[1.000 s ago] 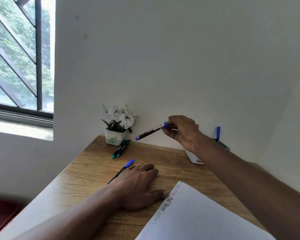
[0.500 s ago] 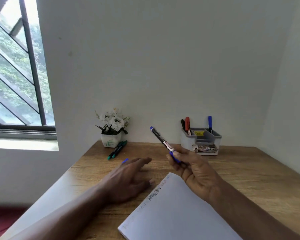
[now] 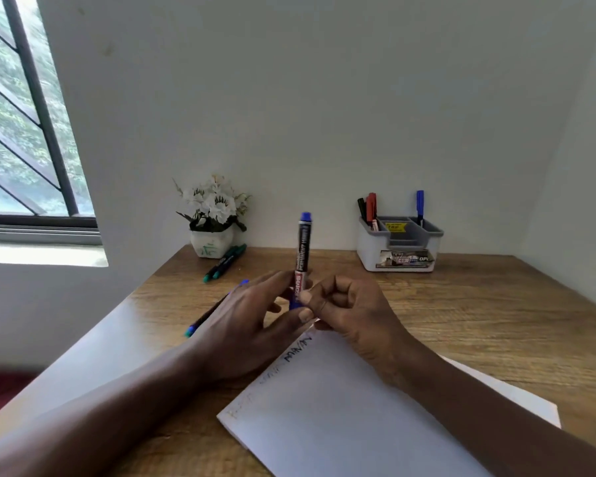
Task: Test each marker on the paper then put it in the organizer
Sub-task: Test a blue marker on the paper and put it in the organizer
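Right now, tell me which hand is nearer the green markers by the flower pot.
Left. The left hand is just toward the person from the green markers; the right hand is farther right, beyond the blue marker both hands grip.

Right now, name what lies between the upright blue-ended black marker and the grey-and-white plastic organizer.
Head view: only bare wooden desk between marker and organizer.

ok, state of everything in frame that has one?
marker: upright, in the air, gripped at its lower end.
left hand: pinches marker.
right hand: curled, pinches marker.
paper: flat on table, scribbles along its left edge.
organizer: upright, stored markers standing in rear slots.
green markers: two, lying by pot.
thin marker: lying on table, partly under left hand.
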Motion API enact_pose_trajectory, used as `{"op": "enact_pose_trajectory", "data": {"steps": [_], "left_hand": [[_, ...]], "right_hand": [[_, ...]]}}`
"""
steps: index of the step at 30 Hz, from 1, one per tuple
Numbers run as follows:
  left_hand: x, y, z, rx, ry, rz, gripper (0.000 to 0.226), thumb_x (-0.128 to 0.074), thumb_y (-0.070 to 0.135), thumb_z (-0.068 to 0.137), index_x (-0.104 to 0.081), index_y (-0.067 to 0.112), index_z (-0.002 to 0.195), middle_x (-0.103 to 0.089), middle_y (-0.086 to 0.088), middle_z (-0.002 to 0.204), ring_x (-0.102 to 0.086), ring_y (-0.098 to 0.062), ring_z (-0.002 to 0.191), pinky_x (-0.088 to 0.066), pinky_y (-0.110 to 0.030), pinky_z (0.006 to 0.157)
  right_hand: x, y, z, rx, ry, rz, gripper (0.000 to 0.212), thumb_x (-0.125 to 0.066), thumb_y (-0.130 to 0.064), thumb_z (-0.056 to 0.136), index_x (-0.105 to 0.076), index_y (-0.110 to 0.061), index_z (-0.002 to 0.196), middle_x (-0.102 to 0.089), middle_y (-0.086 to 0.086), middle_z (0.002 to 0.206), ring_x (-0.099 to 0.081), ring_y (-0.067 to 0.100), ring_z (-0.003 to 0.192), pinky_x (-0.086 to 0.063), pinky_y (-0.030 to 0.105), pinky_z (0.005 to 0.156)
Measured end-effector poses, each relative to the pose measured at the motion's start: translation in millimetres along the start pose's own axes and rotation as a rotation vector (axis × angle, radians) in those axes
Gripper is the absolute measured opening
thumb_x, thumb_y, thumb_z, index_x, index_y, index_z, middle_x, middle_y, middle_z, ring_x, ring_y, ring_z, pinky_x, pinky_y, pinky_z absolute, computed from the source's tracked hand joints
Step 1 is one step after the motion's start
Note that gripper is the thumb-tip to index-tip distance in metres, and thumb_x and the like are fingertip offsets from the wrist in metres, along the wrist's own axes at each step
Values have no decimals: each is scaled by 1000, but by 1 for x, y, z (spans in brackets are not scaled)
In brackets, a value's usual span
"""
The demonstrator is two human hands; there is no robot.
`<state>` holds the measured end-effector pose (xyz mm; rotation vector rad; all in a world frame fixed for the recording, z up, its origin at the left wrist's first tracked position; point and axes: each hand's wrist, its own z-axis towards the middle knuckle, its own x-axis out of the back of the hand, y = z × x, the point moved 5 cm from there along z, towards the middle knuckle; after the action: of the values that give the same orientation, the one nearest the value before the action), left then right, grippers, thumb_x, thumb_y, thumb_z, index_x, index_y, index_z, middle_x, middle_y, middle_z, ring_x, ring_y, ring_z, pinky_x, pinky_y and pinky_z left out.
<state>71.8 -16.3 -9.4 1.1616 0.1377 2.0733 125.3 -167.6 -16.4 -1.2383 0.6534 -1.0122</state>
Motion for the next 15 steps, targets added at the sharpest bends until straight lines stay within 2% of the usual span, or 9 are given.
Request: {"op": "enact_pose_trajectory", "data": {"steps": [1, 3, 5, 8, 10, 12, 15], "left_hand": [[-1, 1, 1, 6, -14, -20, 23, -60, 33, 100, -61, 22, 121, -70, 11, 115, -68, -9, 105, -58, -36, 81], [-1, 1, 1, 37, -23, -47, 11, -60, 27, 101, -64, 23, 111, -73, 11, 93, -73, -9, 88, -58, -36, 73], [1, 0, 1, 61, 7, -54, 11, -60, 24, 102, -68, 25, 109, -71, 14, 79, -74, -6, 77, -57, -30, 67], [1, 0, -1, 94, 2, -43, 15, -62, 26, 100, -71, 28, 111, -73, 16, 78, -72, -4, 67, -56, -27, 62], [1, 1, -2, 88, 5, -28, 12, -62, 31, 99, -70, 29, 107, -72, 15, 76, -70, -7, 62, -55, -32, 58], [3, 5, 0, 55, 31, -5, 16, -59, 36, 101, -71, 28, 106, -69, 9, 74, -65, -14, 61, -52, -38, 57], [2, 10, 2, 30, 44, 0, 20, -55, 34, 102, -71, 21, 103, -65, 3, 70, -61, -18, 62, -47, -39, 57]], "right_hand": [[1, -2, 0, 49, 2, -59, 14, -76, -17, 89, -73, -3, 88, -78, 11, 83, -72, 19, 76, -60, 45, 80], [1, -7, 0, 125, 8, -165, 9, -76, -18, 89, -75, -13, 81, -77, 4, 76, -72, 15, 73, -60, 35, 71], [3, -12, 1, 172, 45, -219, 8, -75, -19, 90, -74, -15, 83, -75, 0, 72, -69, 9, 68, -53, 24, 62], [11, -14, 4, 152, 108, -113, 13, -71, -27, 92, -72, -16, 98, -71, 2, 77, -65, 9, 67, -53, 25, 58], [14, -10, 7, 94, 135, -13, 20, -66, -31, 95, -71, -14, 104, -73, 7, 86, -68, 14, 74, -56, 28, 60], [13, -5, 9, 35, 152, 138, 23, -58, -28, 99, -69, -8, 103, -75, 11, 94, -71, 24, 84, -59, 35, 68], [10, -6, 12, 22, 157, 271, 28, -47, -21, 105, -66, -4, 95, -78, 7, 90, -73, 25, 88, -60, 40, 84]]}}
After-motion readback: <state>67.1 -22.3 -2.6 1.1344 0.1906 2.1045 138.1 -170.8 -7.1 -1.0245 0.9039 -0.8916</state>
